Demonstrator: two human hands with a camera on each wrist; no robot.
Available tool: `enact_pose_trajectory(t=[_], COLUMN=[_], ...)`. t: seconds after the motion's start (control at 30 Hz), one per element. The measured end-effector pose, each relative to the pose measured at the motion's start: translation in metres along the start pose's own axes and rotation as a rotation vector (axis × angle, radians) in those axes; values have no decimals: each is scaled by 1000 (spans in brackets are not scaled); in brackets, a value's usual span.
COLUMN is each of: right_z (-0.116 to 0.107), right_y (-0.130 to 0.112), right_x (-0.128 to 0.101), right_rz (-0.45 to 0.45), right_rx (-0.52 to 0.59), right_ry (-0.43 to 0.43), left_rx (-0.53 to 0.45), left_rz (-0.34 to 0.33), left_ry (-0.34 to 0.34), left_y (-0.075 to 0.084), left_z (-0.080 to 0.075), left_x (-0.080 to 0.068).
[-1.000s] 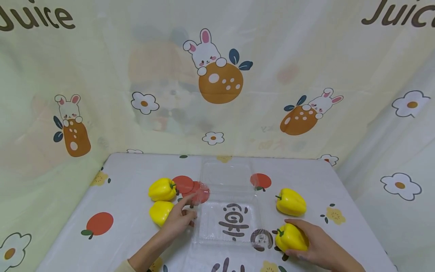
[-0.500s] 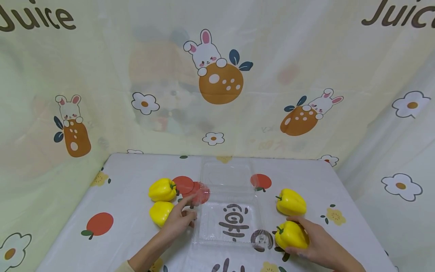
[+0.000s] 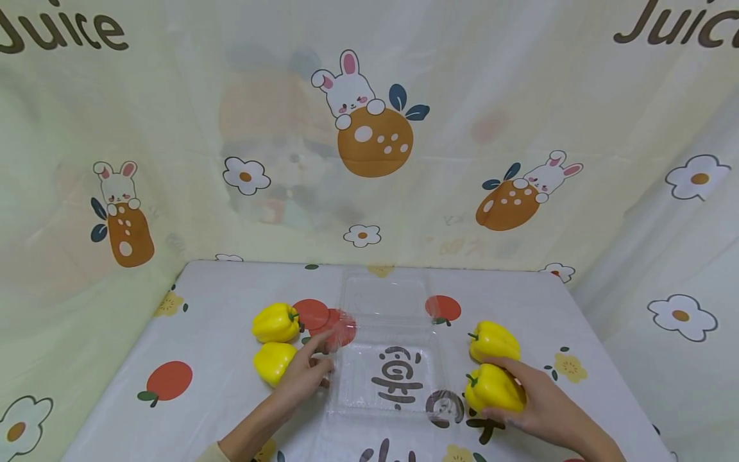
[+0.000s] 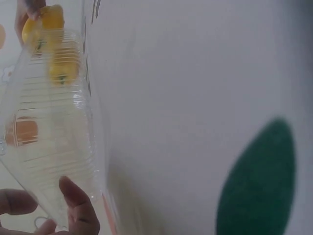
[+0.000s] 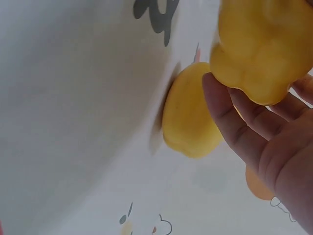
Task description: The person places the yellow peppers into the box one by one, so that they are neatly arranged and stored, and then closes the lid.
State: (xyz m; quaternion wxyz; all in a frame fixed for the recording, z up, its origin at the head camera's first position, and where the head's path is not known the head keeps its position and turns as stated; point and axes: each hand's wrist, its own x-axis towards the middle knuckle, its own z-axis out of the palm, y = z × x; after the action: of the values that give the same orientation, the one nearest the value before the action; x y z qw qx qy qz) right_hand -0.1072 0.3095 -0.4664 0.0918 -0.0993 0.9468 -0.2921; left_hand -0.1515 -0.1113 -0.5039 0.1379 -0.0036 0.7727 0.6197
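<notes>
My right hand point(image 3: 539, 398) grips a yellow bell pepper point(image 3: 495, 387), fingers over its top and thumb at its near side. In the right wrist view this bell pepper point(image 5: 264, 49) is held above the cloth. Just behind it a second yellow bell pepper point(image 3: 494, 341) lies on the table. A clear plastic container point(image 3: 392, 410) stands in the middle with its lid point(image 3: 383, 295) folded back. At its left side, my left hand point(image 3: 303, 372) pinches the edge, which runs between thumb point(image 4: 78, 203) and fingers in the left wrist view.
Two more yellow bell peppers, one farther back point(image 3: 276, 322) and one nearer point(image 3: 274, 362), lie left of the container, the nearer one partly behind my left hand. A printed white cloth point(image 3: 219, 385) covers the table. A printed curtain point(image 3: 277, 115) hangs behind.
My right hand has moved the gripped bell pepper slightly up and away, so it now overlaps the one behind and uncovers more printed lettering. The left hand and container have stayed put.
</notes>
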Motion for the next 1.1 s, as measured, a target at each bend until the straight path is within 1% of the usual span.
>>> enact_pose_trajectory(t=[0.1, 0.27, 0.37, 0.53, 0.63, 0.77, 0.9, 1.1], right_z=[-1, -2, -2, -3, -5, -9, -9, -8], right_y=[-3, -8, -10, -17, -21, -25, -27, -30], right_x=[1, 4, 7, 13, 15, 17, 18, 20], right_rz=[-26, -48, -46, -16, -4, -14, -49, -63], right_rx=[-6, -30, -32, 12, 17, -2, -13, 0], right_ry=[24, 44, 39, 6, -1, 3, 18, 22], left_rx=[-2, 0, -3, 10, 22, 31, 29, 27], left_rz=[-16, -13, -17, -28, -29, -27, -30, -28], left_ry=[1, 7, 13, 9, 8, 13, 21, 21], left_y=[0, 1, 3, 5, 6, 6, 6, 3], left_z=[0, 1, 0, 0, 1, 1, 2, 3], left_x=[0, -1, -1, -1, -1, 0, 0, 0])
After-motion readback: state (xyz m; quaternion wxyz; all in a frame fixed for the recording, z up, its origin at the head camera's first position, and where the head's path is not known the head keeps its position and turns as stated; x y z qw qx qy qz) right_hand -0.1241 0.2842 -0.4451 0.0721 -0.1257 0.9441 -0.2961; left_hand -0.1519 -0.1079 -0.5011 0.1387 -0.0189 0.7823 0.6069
